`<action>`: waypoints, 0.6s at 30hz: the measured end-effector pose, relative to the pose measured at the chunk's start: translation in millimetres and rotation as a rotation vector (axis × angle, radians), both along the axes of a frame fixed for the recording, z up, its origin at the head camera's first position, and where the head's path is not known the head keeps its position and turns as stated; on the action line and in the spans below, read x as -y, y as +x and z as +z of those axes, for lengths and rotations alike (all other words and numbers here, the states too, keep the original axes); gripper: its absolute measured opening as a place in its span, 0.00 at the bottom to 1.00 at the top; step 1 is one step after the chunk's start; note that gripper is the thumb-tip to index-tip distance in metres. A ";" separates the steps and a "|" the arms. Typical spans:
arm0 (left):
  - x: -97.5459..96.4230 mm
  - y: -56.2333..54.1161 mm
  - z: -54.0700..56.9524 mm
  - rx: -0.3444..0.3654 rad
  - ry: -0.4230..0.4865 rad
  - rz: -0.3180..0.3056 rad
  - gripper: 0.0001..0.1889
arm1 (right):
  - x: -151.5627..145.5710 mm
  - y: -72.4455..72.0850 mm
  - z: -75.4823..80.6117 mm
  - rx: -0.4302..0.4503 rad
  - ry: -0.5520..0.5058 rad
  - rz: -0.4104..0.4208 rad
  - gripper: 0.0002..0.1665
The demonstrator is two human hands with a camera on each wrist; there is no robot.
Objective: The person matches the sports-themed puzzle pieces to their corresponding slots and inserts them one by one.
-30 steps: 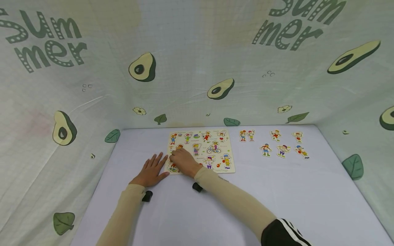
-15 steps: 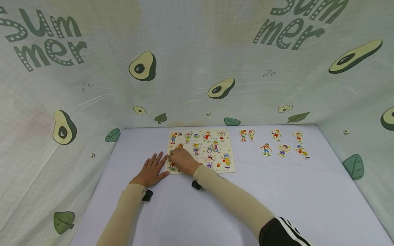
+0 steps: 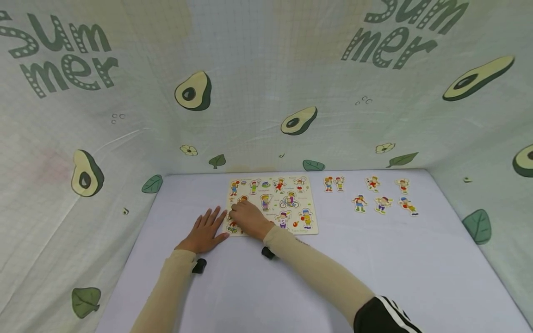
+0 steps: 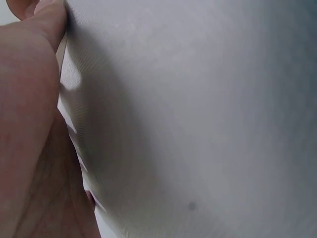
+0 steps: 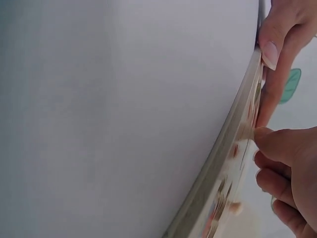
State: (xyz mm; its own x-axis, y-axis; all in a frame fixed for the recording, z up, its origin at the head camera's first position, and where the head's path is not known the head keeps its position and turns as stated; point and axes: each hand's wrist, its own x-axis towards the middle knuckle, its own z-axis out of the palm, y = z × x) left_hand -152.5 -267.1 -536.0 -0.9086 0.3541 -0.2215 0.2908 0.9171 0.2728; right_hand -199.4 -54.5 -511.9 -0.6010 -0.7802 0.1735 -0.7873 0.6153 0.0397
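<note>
A cream puzzle board printed with small sports figures lies near the back of the white table. My left hand lies flat with spread fingers, its fingertips and thumb at the board's left edge. Over the board's left side, my right hand has curled fingers and pinches a small puzzle piece low against the surface; the piece is mostly hidden by the hand. In the right wrist view, the right thumb meets the board's face, close to the left hand. The left wrist view shows mainly the left hand's side.
Several loose sports-figure pieces, among them a blue-and-red one and a purple-capped one, lie to the right of the board. A printed cloth wall rises behind the table and along its sides.
Both hands stay nearly where they were, with only tiny shifts of the right hand over the board's left side. The loose pieces have not moved.
</note>
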 end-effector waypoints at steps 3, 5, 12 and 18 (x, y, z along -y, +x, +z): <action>-2.3 0.9 5.9 0.024 -0.006 0.005 0.43 | -6.1 1.7 2.1 -0.033 -0.016 0.004 0.10; -4.0 1.4 9.8 0.034 -0.011 0.008 0.42 | -11.5 3.0 4.6 -0.048 -0.030 0.004 0.09; -8.3 4.1 16.3 0.040 -0.017 0.012 0.41 | -35.9 5.5 12.7 -0.069 -0.038 -0.035 0.08; -6.7 4.5 14.8 0.036 0.007 0.020 0.42 | -69.2 5.7 15.6 -0.057 -0.151 -0.056 0.07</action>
